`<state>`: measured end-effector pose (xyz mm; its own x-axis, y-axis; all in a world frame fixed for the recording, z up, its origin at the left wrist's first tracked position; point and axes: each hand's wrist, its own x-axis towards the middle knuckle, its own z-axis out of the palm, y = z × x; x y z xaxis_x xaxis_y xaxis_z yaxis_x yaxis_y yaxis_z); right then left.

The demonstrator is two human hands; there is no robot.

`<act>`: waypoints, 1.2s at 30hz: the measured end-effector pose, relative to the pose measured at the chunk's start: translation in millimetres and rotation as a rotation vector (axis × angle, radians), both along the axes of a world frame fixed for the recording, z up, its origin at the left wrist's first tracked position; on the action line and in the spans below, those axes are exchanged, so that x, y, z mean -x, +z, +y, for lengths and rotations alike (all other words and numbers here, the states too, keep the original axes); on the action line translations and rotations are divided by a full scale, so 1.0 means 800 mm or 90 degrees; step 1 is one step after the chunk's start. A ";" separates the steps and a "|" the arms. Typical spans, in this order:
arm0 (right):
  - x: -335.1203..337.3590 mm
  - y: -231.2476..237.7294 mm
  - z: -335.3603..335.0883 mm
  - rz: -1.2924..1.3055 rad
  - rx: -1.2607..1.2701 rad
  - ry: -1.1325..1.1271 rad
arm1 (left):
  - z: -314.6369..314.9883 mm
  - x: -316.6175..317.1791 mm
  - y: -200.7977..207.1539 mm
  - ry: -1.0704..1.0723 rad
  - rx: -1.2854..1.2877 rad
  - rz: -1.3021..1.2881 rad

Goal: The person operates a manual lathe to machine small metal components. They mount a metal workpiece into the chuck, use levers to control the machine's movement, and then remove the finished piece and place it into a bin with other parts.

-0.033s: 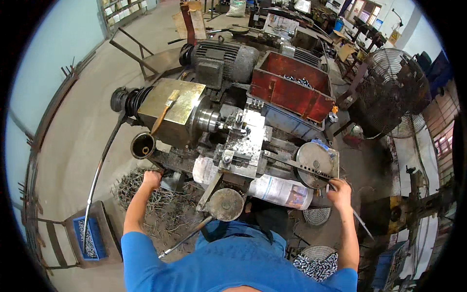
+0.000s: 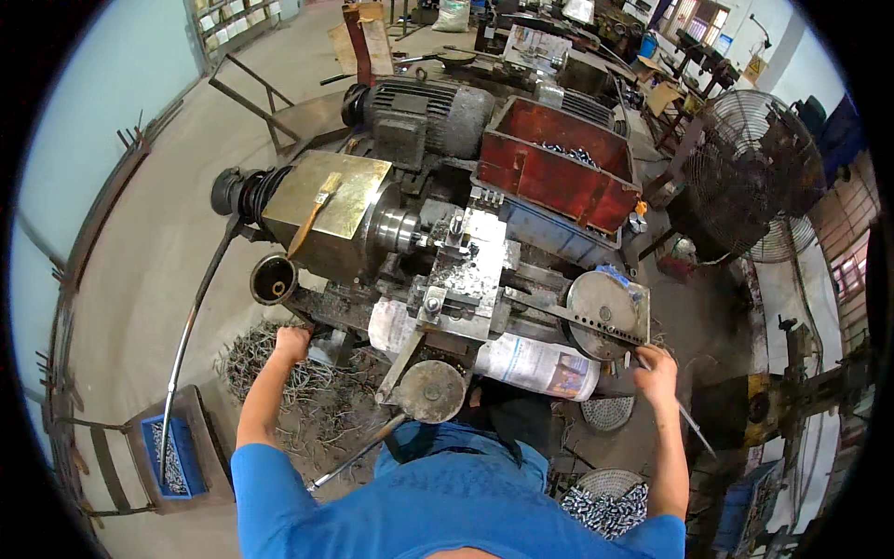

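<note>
A small metal lathe [image 2: 321,247] stands before me, its bright round spindle nose [image 2: 399,230] facing a slide [image 2: 473,265] strewn with metal chips. My left hand [image 2: 293,344] is closed at the lathe's near left edge; what it holds is hidden. To the right, my right hand [image 2: 656,374] is closed around a thin metal rod [image 2: 694,427] slanting down to the right. Just beyond this hand ends a flat bar with holes [image 2: 596,325], lying across a round disc [image 2: 592,303]. Another round plate [image 2: 432,392] sits close to my waist.
Behind the slide, a red bin [image 2: 549,172] of small metal parts rests on a blue crate [image 2: 549,235]. A brush [image 2: 315,216] lies on the headstock. Metal shavings [image 2: 279,373] are heaped at left, a basket of parts [image 2: 605,508] is low right, and a large fan [image 2: 750,177] stands right.
My right hand has shifted slightly right and toward me. My left hand stays in place, and the lathe looks the same.
</note>
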<state>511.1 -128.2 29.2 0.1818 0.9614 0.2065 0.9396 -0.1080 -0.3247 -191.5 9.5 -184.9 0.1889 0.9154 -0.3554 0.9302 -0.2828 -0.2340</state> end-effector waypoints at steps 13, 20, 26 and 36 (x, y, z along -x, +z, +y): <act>-0.137 -0.167 -0.189 -0.223 0.156 -0.418 | -0.149 0.103 -0.027 0.419 -0.043 -0.303; 0.065 -0.144 -0.253 0.019 0.176 -0.401 | -0.185 0.095 -0.074 0.641 0.191 -0.508; 0.124 -0.136 -0.242 0.162 0.091 -0.404 | -0.137 0.081 -0.069 0.453 0.130 -0.461; 0.091 -0.113 -0.240 0.046 0.153 -0.418 | -0.104 0.053 -0.023 0.372 0.072 -0.397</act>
